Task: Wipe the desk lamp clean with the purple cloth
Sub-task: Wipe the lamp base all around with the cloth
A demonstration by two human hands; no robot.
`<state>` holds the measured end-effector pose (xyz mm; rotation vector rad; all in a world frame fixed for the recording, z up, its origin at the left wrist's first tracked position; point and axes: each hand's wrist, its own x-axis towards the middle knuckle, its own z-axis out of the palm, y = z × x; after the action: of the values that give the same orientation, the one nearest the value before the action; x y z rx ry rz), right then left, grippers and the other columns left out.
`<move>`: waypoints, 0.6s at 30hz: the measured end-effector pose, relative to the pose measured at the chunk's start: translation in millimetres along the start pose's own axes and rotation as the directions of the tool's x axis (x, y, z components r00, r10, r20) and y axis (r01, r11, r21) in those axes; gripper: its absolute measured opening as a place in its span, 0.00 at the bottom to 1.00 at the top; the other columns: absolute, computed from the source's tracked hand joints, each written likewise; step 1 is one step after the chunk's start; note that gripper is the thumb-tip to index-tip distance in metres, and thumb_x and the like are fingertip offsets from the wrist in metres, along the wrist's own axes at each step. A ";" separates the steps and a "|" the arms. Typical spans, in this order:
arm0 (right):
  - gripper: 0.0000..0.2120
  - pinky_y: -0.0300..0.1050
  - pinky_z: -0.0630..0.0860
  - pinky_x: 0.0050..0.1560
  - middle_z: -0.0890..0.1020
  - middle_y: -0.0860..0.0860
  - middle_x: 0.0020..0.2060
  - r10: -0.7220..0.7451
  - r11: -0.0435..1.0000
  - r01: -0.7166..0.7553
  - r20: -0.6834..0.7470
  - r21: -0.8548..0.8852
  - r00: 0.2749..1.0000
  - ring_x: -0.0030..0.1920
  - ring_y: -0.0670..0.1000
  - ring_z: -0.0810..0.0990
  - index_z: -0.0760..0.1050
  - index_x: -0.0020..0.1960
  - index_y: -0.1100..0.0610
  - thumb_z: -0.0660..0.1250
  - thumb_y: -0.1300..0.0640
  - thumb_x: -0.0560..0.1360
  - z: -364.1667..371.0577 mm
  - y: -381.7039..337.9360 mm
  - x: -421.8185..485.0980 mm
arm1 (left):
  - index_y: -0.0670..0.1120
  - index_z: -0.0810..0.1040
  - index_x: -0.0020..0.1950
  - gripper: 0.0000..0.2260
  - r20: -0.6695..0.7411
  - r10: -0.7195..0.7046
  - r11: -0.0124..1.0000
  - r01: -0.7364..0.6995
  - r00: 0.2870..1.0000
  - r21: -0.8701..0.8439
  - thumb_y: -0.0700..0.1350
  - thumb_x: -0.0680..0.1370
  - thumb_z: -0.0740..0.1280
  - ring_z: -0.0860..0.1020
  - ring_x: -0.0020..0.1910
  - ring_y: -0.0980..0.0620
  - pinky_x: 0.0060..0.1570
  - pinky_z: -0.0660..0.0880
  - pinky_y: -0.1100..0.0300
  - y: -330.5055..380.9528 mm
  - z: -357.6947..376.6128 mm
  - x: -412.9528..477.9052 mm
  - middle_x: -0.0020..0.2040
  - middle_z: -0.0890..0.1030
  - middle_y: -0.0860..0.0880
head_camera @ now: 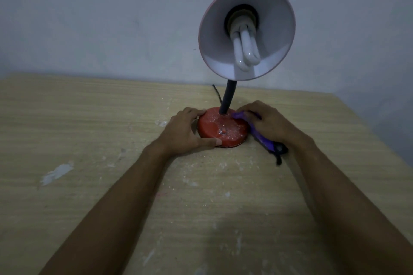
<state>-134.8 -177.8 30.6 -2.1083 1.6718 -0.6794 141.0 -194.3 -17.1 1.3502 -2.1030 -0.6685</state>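
Right hand [271, 124] curled round the purple cloth [259, 137], pressing it on the desk lamp [263, 13] base [214, 127] at 3 o'clock. Left hand [185, 130] clasps the rim at 9. Lamp stands mid-bench [89, 118], near the wall. Base-wiping step; white specks remain, so next stroke probably sweeps toward 9.

Both bare forearms reach forward. The left hand [185, 128] clasps the lamp base [220, 129]; the right hand [269, 124] grips the purple cloth [262, 139].
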 end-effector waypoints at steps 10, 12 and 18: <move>0.14 0.45 0.72 0.65 0.82 0.48 0.63 0.169 0.983 -0.144 -0.262 0.109 0.950 0.63 0.50 0.78 0.79 0.66 0.45 0.61 0.55 0.84 35.7 4.5 -11.1 | 0.54 0.69 0.77 0.56 0.002 -0.010 1.000 0.010 1.000 -0.009 0.80 0.55 0.74 0.72 0.70 0.51 0.70 0.73 0.45 4.6 -1.2 -2.9 0.71 0.72 0.54; 0.14 0.46 0.74 0.63 0.83 0.48 0.62 0.176 0.982 -0.157 -0.218 0.101 0.960 0.61 0.50 0.79 0.80 0.66 0.47 0.61 0.55 0.84 27.6 0.9 -19.4 | 0.54 0.69 0.78 0.55 0.015 -0.006 1.000 0.006 1.000 -0.002 0.79 0.57 0.75 0.71 0.70 0.51 0.71 0.73 0.45 6.3 -2.0 -2.8 0.72 0.71 0.54; 0.14 0.36 0.75 0.56 0.85 0.47 0.55 0.204 0.937 -0.158 -0.121 0.311 0.972 0.53 0.43 0.82 0.83 0.62 0.50 0.63 0.62 0.83 -9.6 14.3 -26.5 | 0.54 0.69 0.78 0.53 0.021 0.000 1.000 0.001 1.000 -0.015 0.76 0.59 0.77 0.72 0.71 0.51 0.71 0.73 0.45 9.3 -5.1 -4.6 0.73 0.71 0.53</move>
<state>-156.6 -155.3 26.6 -1.7052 1.6915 -0.9861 140.0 -187.2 -8.0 1.3408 -2.1100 -0.7008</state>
